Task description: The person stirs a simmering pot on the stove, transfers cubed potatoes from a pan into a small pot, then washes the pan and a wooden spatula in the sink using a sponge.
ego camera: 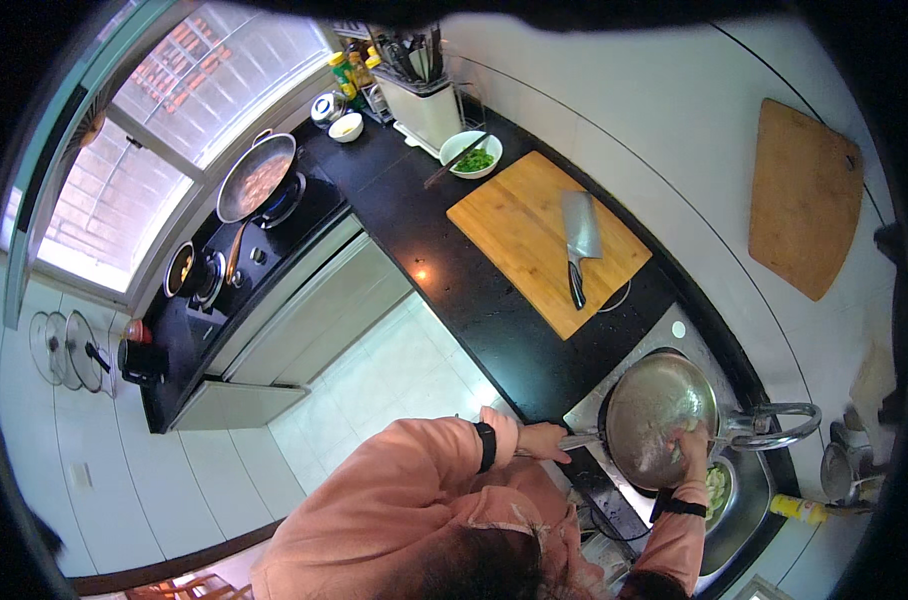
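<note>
My left hand (545, 442) is closed around the long metal handle (580, 441) of a steel wok (653, 405). The wok is over the sink, close to the curved chrome faucet (788, 426). Inside the wok, near its right side, my right hand (692, 444) reaches down against the wet metal. Something pale is at its fingertips, too blurred to name. Below that wrist, a metal bowl (731, 480) in the sink contains pale green cut vegetables (715, 489).
A cleaver (583, 232) lies on a wooden cutting board (514, 217). Beyond it, chopsticks (458, 160) rest across a bowl of chopped greens (475, 159). A pan of meat (255, 180) and a small pot (184, 270) are at the stove. A yellow bottle (797, 508) lies beside the sink.
</note>
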The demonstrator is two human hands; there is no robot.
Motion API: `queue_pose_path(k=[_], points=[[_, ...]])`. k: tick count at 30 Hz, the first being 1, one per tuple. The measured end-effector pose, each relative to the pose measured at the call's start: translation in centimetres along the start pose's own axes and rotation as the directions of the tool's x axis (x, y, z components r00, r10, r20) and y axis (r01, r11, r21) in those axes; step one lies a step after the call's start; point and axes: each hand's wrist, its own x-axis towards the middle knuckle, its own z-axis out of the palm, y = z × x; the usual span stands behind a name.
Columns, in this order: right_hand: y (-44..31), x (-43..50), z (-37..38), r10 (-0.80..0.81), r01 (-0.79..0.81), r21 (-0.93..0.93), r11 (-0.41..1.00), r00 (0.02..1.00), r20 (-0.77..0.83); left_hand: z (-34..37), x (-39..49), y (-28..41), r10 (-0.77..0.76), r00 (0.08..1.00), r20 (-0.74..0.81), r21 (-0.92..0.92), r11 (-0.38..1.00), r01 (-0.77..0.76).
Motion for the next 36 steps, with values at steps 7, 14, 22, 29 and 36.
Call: queue_pose_path(k=[7,14,22,29,36], points=[[0.1,4.1,-0.8,-0.231,0.213,-0.127,0.969,0.962,-0.146,-2.2,-0.3,0.9,0.011,0.991,0.135,0.133,0.991,-0.029],[0.3,0.0,-0.8,0.041,0.101,0.665,0.740,0.980,-0.195,-7.1,4.1,8.2,0.059,0.989,0.134,0.547,0.828,-0.124],[-1.8,-4.8,-1.6,-0.092,0.227,0.933,0.279,0.973,-0.209,-1.6,20.4,19.7,0.222,0.955,-0.199,-0.033,0.972,-0.233],[-2.2,-5.7,0.6,0.062,0.390,0.833,0.393,0.893,-0.446,3.8,24.4,22.5,-0.018,1.000,-0.026,-0.786,0.618,-0.010],[0.5,-2.7,1.0,0.093,0.414,0.884,0.217,0.893,-0.441,6.2,24.9,21.7,0.135,0.921,-0.367,-0.299,0.920,-0.254]])
